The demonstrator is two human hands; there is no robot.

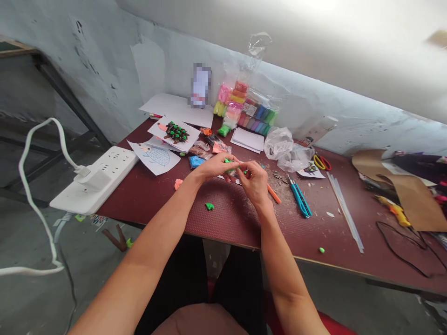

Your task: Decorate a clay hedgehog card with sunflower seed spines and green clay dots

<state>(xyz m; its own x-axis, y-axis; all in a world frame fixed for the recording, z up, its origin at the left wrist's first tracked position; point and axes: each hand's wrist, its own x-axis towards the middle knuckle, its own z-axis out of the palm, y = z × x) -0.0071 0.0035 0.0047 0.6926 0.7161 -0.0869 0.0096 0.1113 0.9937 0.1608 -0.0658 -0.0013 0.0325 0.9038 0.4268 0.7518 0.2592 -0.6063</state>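
Observation:
Above the middle of the table, my left hand and my right hand meet at the fingertips. Bright green modelling clay shows at the left fingers, which are closed around it. My right fingers are pinched together beside it, with bits of green near them; exactly what they grip is hidden. Below my left hand lies a loose lump of green clay. An orange stick-like tool lies just right of my right hand, near a small pile of seed husks.
Clay packs lean against the wall. A hedgehog picture and a drawing lie left, by a white power strip. Blue-handled cutter-like tools, red-and-yellow scissors, clear glue sticks and a yellow glue gun lie right.

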